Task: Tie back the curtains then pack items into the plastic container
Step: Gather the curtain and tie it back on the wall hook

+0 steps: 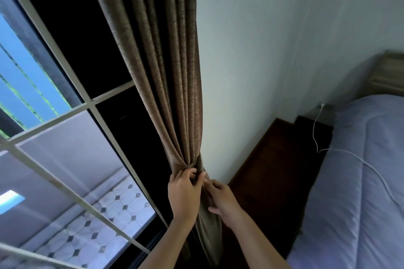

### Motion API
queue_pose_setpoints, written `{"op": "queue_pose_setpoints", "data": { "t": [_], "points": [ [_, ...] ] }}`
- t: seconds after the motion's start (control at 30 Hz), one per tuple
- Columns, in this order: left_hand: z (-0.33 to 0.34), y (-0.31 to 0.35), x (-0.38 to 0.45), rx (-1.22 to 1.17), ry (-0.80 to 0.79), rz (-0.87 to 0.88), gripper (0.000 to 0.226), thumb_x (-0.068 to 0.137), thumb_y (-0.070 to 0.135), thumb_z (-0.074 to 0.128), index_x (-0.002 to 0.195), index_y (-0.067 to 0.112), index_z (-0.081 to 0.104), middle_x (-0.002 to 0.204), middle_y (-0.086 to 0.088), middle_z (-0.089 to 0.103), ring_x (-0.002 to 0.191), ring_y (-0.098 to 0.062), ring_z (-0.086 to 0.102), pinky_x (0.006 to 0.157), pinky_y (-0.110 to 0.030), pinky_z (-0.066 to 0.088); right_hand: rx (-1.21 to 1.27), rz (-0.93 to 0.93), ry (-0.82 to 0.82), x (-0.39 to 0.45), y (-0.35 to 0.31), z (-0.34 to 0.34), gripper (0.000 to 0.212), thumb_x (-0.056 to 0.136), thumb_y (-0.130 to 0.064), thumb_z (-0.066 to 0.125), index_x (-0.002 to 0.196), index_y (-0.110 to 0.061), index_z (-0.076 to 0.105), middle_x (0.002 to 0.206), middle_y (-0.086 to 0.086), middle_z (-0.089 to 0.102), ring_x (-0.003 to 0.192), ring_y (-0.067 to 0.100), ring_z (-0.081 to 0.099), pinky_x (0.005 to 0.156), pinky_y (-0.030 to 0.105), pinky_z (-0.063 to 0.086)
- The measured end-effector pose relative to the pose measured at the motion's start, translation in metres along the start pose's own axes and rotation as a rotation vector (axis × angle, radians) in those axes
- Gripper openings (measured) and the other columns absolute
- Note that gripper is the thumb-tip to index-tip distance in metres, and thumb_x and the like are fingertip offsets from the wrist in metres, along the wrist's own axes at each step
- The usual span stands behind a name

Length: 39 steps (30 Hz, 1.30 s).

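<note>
A brown pleated curtain (166, 76) hangs gathered between the window and the wall corner. It narrows to a tight bunch where a band of the same brown cloth, the tie-back (197, 162), wraps it. My left hand (183, 194) grips the gathered curtain at that bunch, fingers curled round the folds. My right hand (220, 197) pinches the cloth at the same spot from the right side. Below the hands the curtain falls loose. No plastic container is in view.
A white-framed window (91, 102) fills the left, with a tiled floor outside below. The pale wall (273, 61) stands right of the curtain. A dark wooden nightstand (269, 159) sits by a bed with a lilac cover (360, 181); a white cable (341, 150) lies across it.
</note>
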<state>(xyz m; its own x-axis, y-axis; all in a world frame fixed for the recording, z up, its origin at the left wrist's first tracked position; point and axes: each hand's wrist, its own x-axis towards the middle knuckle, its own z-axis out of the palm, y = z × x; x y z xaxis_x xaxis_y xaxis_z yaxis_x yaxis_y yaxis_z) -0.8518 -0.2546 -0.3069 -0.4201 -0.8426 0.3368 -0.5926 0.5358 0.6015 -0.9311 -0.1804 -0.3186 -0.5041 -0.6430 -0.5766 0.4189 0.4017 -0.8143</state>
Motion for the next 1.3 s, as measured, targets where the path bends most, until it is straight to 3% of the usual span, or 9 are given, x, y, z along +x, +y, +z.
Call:
{"op": "queue_pose_setpoints", "data": {
  "t": [0.13, 0.27, 0.37, 0.5, 0.63, 0.8, 0.97, 1.1, 1.3],
  "points": [
    [-0.002, 0.004, 0.004, -0.075, -0.065, -0.042, 0.013, 0.088, 0.033, 0.064, 0.090, 0.019, 0.065, 0.089, 0.007, 0.065, 0.093, -0.013, 0.051, 0.072, -0.020, 0.036, -0.018, 0.074, -0.084, 0.003, -0.001, -0.014, 0.045, 0.077, -0.049, 0.075, 0.112, -0.027, 0.056, 0.120, 0.003, 0.060, 0.100, 0.020, 0.061, 0.084, 0.037, 0.055],
    [-0.012, 0.002, 0.008, -0.139, -0.199, -0.046, 0.011, 0.089, 0.027, 0.064, 0.087, 0.020, 0.055, 0.086, 0.007, 0.058, 0.090, -0.010, 0.044, 0.067, -0.013, 0.032, -0.228, -0.113, 0.212, 0.020, -0.012, -0.022, 0.068, 0.068, -0.060, 0.069, 0.127, -0.032, 0.050, 0.154, 0.004, 0.018, 0.111, 0.025, 0.057, 0.090, 0.036, 0.046],
    [-0.018, 0.000, 0.010, -0.135, -0.260, -0.041, 0.015, 0.089, 0.021, 0.064, 0.092, 0.020, 0.050, 0.086, 0.005, 0.056, 0.087, -0.010, 0.045, 0.065, -0.008, 0.035, -0.041, -0.207, 0.222, 0.026, -0.028, -0.015, 0.030, 0.092, -0.032, 0.054, 0.115, -0.017, 0.065, 0.123, 0.003, 0.061, 0.113, 0.019, 0.056, 0.087, 0.031, 0.040],
    [-0.025, 0.000, 0.010, -0.155, -0.324, -0.083, 0.031, 0.091, 0.018, 0.061, 0.119, 0.011, 0.048, 0.090, 0.004, 0.053, 0.084, -0.008, 0.051, 0.064, -0.009, 0.039, 0.080, -0.112, 0.076, 0.017, -0.039, -0.004, 0.024, 0.093, -0.038, 0.061, 0.089, -0.017, 0.073, 0.091, 0.005, 0.073, 0.090, 0.020, 0.068, 0.079, 0.034, 0.053],
    [-0.038, -0.001, 0.015, -0.138, -0.398, -0.054, 0.031, 0.096, 0.026, 0.053, 0.123, 0.013, 0.057, 0.098, 0.003, 0.064, 0.088, -0.005, 0.054, 0.064, -0.009, 0.037, 0.355, -0.031, -0.112, 0.017, -0.026, 0.001, 0.028, 0.092, -0.027, 0.066, 0.101, -0.001, 0.071, 0.098, 0.017, 0.073, 0.094, 0.030, 0.070, 0.087, 0.045, 0.057],
    [-0.058, -0.013, 0.012, -0.182, -0.483, -0.020, 0.021, 0.086, 0.040, 0.065, 0.087, 0.019, 0.061, 0.078, 0.004, 0.065, 0.075, -0.009, 0.062, 0.068, -0.025, 0.049, 0.473, -0.001, -0.149, 0.010, -0.005, 0.020, 0.018, 0.093, -0.010, 0.062, 0.110, -0.009, 0.060, 0.098, 0.017, 0.071, 0.082, 0.026, 0.069, 0.064, 0.034, 0.056],
    [-0.079, -0.029, 0.007, -0.144, -0.567, 0.044, 0.022, 0.084, 0.035, 0.069, 0.101, 0.021, 0.063, 0.090, 0.010, 0.066, 0.084, -0.003, 0.060, 0.065, -0.008, 0.040, 0.665, -0.026, -0.143, -0.011, -0.002, 0.027, 0.030, 0.091, 0.002, 0.061, 0.118, -0.010, 0.056, 0.098, 0.018, 0.070, 0.070, 0.024, 0.069, 0.056, 0.032, 0.056],
    [-0.096, -0.041, 0.013, -0.110, -0.482, 0.082, 0.022, 0.086, 0.034, 0.067, 0.102, 0.019, 0.066, 0.087, 0.009, 0.066, 0.079, -0.004, 0.059, 0.061, -0.010, 0.038, 0.381, -0.239, -0.009, -0.030, -0.004, 0.035, 0.037, 0.087, -0.005, 0.070, 0.116, -0.014, 0.049, 0.098, 0.018, 0.068, 0.071, 0.022, 0.067, 0.064, 0.035, 0.059],
    [-0.113, -0.057, 0.016, 0.059, -0.206, 0.206, 0.014, 0.086, 0.025, 0.065, 0.099, 0.025, 0.068, 0.091, 0.010, 0.066, 0.089, -0.016, 0.059, 0.084, -0.036, 0.041, -0.474, -0.989, 0.442, -0.045, -0.008, 0.047, 0.019, 0.094, -0.023, 0.062, 0.113, -0.022, 0.061, 0.110, -0.009, 0.054, 0.080, 0.000, 0.062, 0.070, 0.012, 0.051]
  ]
}}
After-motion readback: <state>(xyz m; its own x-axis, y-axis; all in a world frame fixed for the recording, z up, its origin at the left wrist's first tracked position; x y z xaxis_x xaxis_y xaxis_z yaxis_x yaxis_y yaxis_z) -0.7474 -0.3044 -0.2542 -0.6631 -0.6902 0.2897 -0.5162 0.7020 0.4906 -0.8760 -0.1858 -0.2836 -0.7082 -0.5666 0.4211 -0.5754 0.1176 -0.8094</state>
